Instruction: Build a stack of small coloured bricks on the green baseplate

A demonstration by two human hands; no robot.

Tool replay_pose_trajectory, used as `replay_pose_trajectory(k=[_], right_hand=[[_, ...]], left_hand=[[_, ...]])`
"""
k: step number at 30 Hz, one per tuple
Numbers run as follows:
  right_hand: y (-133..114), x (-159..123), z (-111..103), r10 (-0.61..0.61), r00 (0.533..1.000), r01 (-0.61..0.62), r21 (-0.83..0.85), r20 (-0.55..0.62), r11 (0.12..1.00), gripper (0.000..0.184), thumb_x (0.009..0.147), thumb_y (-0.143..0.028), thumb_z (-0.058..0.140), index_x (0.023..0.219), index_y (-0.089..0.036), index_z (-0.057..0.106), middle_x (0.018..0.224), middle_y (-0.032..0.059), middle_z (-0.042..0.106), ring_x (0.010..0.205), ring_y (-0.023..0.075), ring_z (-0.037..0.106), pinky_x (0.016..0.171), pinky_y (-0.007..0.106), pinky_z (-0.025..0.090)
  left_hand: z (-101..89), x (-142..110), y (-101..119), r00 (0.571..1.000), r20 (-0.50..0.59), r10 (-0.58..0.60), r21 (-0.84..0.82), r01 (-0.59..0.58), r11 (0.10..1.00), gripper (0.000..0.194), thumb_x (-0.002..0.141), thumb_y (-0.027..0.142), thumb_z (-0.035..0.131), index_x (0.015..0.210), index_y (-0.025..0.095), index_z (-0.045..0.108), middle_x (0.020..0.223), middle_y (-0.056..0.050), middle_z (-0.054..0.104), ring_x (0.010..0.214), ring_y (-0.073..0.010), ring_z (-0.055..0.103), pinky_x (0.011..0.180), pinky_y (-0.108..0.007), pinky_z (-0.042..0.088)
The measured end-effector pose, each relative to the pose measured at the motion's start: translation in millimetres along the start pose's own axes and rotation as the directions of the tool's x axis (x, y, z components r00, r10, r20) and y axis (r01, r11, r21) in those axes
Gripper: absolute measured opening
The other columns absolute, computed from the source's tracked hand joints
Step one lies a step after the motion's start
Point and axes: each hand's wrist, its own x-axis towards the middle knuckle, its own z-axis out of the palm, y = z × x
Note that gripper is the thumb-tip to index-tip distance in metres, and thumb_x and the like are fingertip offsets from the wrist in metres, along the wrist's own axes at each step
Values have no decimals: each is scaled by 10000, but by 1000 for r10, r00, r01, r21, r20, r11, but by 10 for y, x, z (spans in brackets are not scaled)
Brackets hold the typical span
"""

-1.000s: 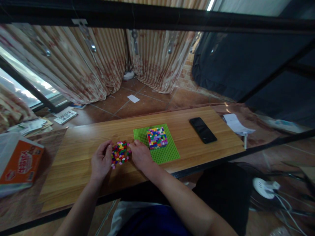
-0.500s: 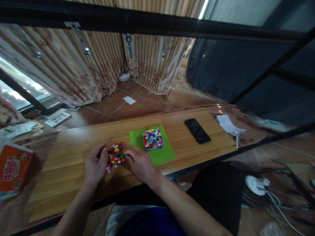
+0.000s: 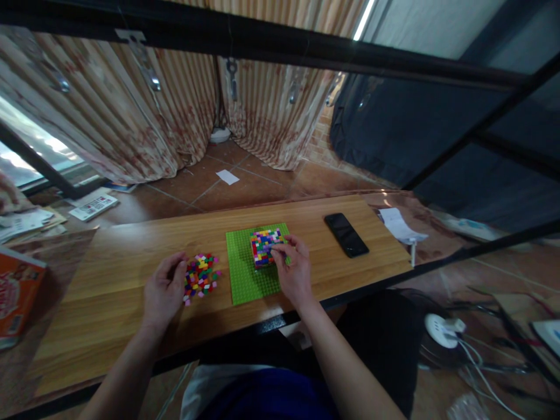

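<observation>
A loose pile of small toy building bricks (image 3: 202, 275) in many colours lies on the wooden table. At the pile's left edge rests my left hand (image 3: 164, 290), its fingers loosely curled with the thumb apart and nothing visible in them. To the right lies a green studded baseplate (image 3: 240, 286), bearing a multicoloured brick block (image 3: 262, 245). My right hand (image 3: 295, 271) is at this block's right side, thumb and forefinger pinched together over its top. Whatever is between those fingertips is too small to make out, and the hand covers part of the block and plate.
A black phone (image 3: 346, 234) lies right of the baseplate on the table (image 3: 118, 280). Paper (image 3: 400, 224) sits beyond the table's right end. An orange box (image 3: 20, 294) stands at the left. A white power strip (image 3: 440, 331) with cables is at lower right.
My right hand has moved from the brick pile rightward to the block on the baseplate. My left hand stays beside the pile. The whole view has shifted slightly.
</observation>
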Motion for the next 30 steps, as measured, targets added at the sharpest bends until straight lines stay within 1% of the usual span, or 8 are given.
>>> replay_pose_trajectory(k=[4, 9, 14, 19, 23, 30], right_hand=[[49, 34, 14, 54, 999, -54, -5, 4, 999, 120, 871, -223, 595, 895, -225, 713, 1124, 87, 551, 1111, 215, 517, 980, 414, 428], [72, 53, 15, 87, 996, -87, 20, 14, 996, 124, 864, -213, 582, 887, -230, 703, 1121, 86, 561, 1126, 220, 519, 985, 430, 428], [82, 71, 40, 105, 994, -105, 78, 0, 991, 136, 864, -206, 565, 912, -216, 691, 1098, 84, 571, 1079, 199, 556, 951, 392, 463], [106, 63, 67, 141, 990, -142, 120, 14, 983, 154, 866, -210, 551, 939, -198, 686, 1094, 87, 585, 1025, 183, 585, 908, 349, 487], [126, 58, 83, 150, 988, -151, 165, 19, 975, 192, 859, -196, 534, 984, -188, 680, 1100, 88, 595, 1035, 183, 582, 902, 343, 483], [151, 85, 123, 193, 981, -193, 177, 18, 965, 210, 828, -180, 517, 976, -195, 666, 1070, 69, 621, 1012, 178, 581, 892, 338, 473]], left_hand=[[7, 10, -23, 1000, -1, -9, 1, 9, 1000, 353, 827, 440, 514, 1068, 228, 660, 1054, -50, 713, 975, -228, 670, 914, -384, 534], [8, 13, -27, 1000, -5, 3, -7, -3, 1000, 337, 825, 432, 510, 1056, 237, 660, 1004, -38, 721, 927, -218, 679, 868, -364, 550], [1, 12, -10, 1000, 3, -8, 26, 8, 1000, 359, 824, 438, 505, 1075, 229, 654, 1013, -40, 718, 934, -219, 677, 869, -366, 546], [1, 13, 3, 1000, 5, -26, 8, 26, 1000, 377, 820, 455, 502, 1081, 228, 652, 1017, -47, 717, 942, -226, 676, 869, -371, 546], [6, 10, -12, 1000, 9, -18, 17, 18, 1000, 387, 824, 459, 500, 1093, 225, 651, 1035, -51, 715, 962, -232, 671, 887, -381, 538], [-2, 8, 11, 1000, 11, -23, 18, 22, 1000, 379, 829, 454, 499, 1086, 223, 654, 1042, -51, 712, 966, -229, 671, 896, -376, 534]])
